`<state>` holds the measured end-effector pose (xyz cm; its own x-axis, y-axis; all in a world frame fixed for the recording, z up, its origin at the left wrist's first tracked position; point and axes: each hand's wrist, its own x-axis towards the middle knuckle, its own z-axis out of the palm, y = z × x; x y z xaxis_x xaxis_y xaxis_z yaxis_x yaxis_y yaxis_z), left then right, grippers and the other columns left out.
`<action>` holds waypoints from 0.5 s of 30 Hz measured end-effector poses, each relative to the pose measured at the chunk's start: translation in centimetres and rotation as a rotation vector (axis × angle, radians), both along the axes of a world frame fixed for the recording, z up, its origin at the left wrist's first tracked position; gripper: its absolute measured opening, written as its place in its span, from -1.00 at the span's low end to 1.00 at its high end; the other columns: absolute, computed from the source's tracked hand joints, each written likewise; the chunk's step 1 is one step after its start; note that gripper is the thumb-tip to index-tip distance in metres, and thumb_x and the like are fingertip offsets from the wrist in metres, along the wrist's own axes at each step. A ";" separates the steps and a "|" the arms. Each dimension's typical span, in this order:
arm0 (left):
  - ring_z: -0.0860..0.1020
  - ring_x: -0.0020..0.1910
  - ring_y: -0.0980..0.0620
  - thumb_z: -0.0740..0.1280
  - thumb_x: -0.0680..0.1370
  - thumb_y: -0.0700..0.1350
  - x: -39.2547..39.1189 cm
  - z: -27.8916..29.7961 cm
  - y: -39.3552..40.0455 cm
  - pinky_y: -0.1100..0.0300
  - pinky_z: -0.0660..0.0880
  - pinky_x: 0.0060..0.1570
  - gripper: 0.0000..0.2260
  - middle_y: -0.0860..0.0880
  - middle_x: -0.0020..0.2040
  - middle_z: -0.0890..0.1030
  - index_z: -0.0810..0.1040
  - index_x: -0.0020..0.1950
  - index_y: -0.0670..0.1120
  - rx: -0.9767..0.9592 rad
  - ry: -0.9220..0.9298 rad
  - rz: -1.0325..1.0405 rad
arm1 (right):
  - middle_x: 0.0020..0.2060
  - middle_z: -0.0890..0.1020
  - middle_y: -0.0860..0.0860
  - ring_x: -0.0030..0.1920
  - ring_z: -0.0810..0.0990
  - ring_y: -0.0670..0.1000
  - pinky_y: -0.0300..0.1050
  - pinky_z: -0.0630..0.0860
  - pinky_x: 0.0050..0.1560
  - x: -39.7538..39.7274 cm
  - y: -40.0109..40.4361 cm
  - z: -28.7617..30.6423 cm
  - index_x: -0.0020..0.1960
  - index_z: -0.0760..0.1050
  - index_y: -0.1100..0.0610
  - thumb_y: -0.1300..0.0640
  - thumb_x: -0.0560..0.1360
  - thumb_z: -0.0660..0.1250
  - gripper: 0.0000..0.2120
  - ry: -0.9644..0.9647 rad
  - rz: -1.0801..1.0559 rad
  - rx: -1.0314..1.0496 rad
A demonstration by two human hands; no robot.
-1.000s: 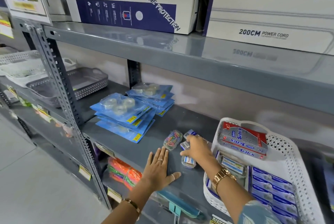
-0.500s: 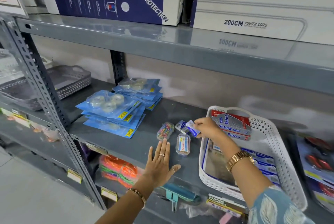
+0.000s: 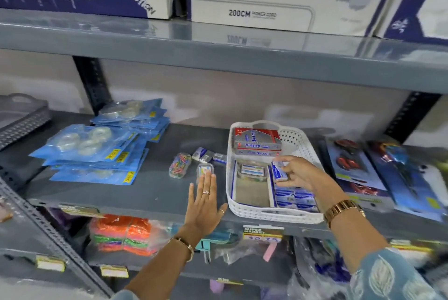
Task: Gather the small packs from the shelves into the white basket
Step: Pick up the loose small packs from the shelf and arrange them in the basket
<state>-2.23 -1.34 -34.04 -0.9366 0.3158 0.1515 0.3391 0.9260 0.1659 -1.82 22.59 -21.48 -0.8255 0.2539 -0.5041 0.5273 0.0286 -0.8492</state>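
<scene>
The white basket stands on the grey middle shelf; inside lie red-and-silver staple boxes, a clear case and blue packs. Above the basket's middle my right hand pinches a small blue-and-white pack. Flat on the shelf left of the basket rests my left hand, fingers straight, their tips at a small clear pack. A clear case of coloured clips and two small grey-blue packs lie just beyond.
Stacks of blue tape packs fill the shelf's left. Carded red tools lie right of the basket. A grey basket sits far left. Large boxes load the upper shelf. Bagged goods hang below.
My right hand lifted a small blue-and-white pack from the shelf and carried it right, over the basket. My left hand stayed flat on the shelf.
</scene>
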 end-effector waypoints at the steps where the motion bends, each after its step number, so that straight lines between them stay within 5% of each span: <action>1: 0.31 0.38 -0.16 0.11 0.40 0.20 -0.1 -0.1 0.1 -0.21 0.46 0.13 -0.26 -0.22 0.35 0.48 0.20 0.43 -0.26 -0.011 -0.004 -0.006 | -0.09 0.55 0.17 0.04 0.56 0.21 0.15 0.51 0.14 0.4 0.4 -0.4 0.18 0.43 0.19 0.42 0.57 0.06 -0.70 -0.007 -0.061 0.014; 4: 0.40 0.37 -0.21 0.11 0.42 0.17 -0.3 -0.3 0.4 -0.23 0.39 0.18 -0.30 -0.24 0.39 0.42 0.19 0.41 -0.26 -0.018 -0.028 -0.043 | -0.38 0.50 0.15 -0.37 0.54 0.11 0.02 0.62 -0.17 1.9 1.4 -1.1 -0.05 0.46 0.27 0.37 0.51 0.23 -0.93 -0.040 -0.179 0.129; 8: 0.11 0.51 -0.22 0.28 0.52 0.08 0.0 -0.4 0.5 -0.18 0.02 0.41 -0.26 -0.23 0.53 0.10 0.01 0.51 -0.28 0.075 -0.062 -0.065 | -0.41 0.52 0.16 -0.44 0.52 0.07 -0.17 0.53 -0.49 3.5 2.2 -2.0 -0.28 0.46 0.28 0.34 0.41 0.37 -0.87 -0.055 -0.302 0.215; 11: -0.11 0.54 -0.17 0.18 0.58 0.08 0.2 -0.3 0.7 -0.11 -0.19 0.46 -0.28 -0.18 0.56 -0.12 -0.15 0.52 -0.23 0.120 -0.049 -0.068 | -0.44 0.49 0.17 -0.44 0.53 0.11 0.02 0.64 -0.19 4.1 2.2 -2.6 -0.24 0.46 0.37 0.43 0.37 0.36 -0.92 -0.048 -0.331 0.183; 15: -0.10 0.54 -0.16 -0.05 0.51 0.27 0.0 -0.4 0.2 -0.09 -0.18 0.44 -0.24 -0.15 0.55 -0.12 -0.21 0.49 -0.21 0.117 -0.050 -0.059 | -0.41 0.52 0.16 -0.36 0.58 0.14 0.08 0.60 0.07 4.3 1.6 -2.8 -0.24 0.41 0.36 0.51 0.41 0.29 -0.88 -0.126 -0.258 0.136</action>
